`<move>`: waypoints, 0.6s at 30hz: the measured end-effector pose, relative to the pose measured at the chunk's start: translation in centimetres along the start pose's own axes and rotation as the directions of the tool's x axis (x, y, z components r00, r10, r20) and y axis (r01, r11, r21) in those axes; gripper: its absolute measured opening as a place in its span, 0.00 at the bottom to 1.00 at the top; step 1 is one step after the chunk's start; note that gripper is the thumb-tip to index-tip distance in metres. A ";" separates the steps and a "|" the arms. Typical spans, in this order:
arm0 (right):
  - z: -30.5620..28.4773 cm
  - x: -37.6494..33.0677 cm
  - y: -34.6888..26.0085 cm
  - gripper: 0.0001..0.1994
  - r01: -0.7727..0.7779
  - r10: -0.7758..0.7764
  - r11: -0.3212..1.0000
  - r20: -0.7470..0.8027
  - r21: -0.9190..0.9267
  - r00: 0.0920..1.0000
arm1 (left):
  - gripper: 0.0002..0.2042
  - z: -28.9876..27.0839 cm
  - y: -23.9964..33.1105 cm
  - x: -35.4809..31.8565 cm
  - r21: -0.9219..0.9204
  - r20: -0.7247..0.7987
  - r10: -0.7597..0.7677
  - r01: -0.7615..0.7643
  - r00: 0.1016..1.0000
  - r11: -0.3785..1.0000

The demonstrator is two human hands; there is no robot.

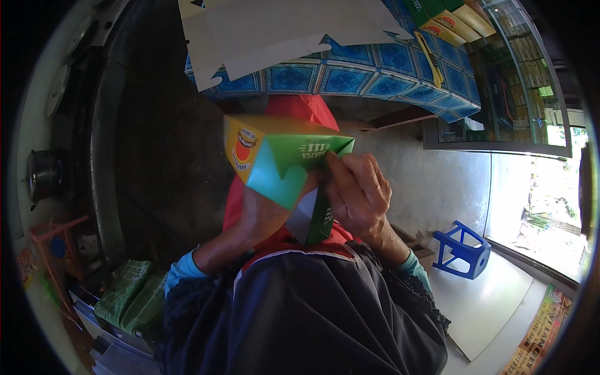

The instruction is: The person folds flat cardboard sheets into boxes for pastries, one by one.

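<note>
I hold a green and yellow cardboard carton (275, 159) up in front of my chest, partly folded, with flaps sticking out below. My left hand (265, 212) is under and inside it, gripping the lower side. My right hand (357, 194) pinches the green flap at the carton's right edge, thumb and fingers pressed on the fold. A red cloth (300, 109) shows behind the carton.
A table with a blue patterned cover (350, 75) stands ahead, carrying flat white carton blanks (262, 31) and yellow-green boxes (450, 22). A blue plastic stool (462, 249) lies tipped on the floor at right. Green bags (134, 294) lie at lower left. A glass cabinet (519, 81) stands at right.
</note>
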State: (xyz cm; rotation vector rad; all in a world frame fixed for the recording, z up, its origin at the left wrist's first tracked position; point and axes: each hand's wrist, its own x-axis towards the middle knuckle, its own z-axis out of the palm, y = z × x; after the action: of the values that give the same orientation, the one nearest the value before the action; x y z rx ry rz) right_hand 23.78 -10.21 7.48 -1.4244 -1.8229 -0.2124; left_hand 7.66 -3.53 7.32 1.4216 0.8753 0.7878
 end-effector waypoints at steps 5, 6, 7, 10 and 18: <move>0.0 0.0 1.7 0.21 0.013 -0.014 0.987 0.007 0.157 1.000 | 0.12 -0.7 -1.3 0.1 -0.017 0.030 -0.014 0.015 0.999 1.000; -0.3 -0.2 2.5 0.22 0.009 -0.007 0.976 -0.012 0.219 1.000 | 0.13 -1.1 -0.6 0.3 0.136 0.096 0.107 -0.119 0.990 0.983; -0.3 0.3 2.8 0.23 0.007 0.001 0.960 -0.028 0.281 1.000 | 0.13 -1.3 -0.6 0.6 0.216 0.138 0.160 -0.188 0.977 0.958; -1.0 2.5 2.8 0.28 -0.061 0.067 0.990 -0.041 0.124 0.997 | 0.15 -1.9 -1.4 1.4 0.238 0.201 0.203 -0.248 0.958 0.939; -0.9 2.8 1.7 0.31 -0.100 0.121 0.981 -0.120 0.164 0.985 | 0.17 -2.8 2.4 6.2 -0.514 0.607 0.049 0.345 0.793 0.785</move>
State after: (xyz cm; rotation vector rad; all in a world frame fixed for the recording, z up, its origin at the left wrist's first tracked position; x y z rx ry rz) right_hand 25.55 -8.06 9.46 -1.3642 -1.6135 -0.0985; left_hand 8.34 3.34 9.63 0.8990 0.1934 0.3808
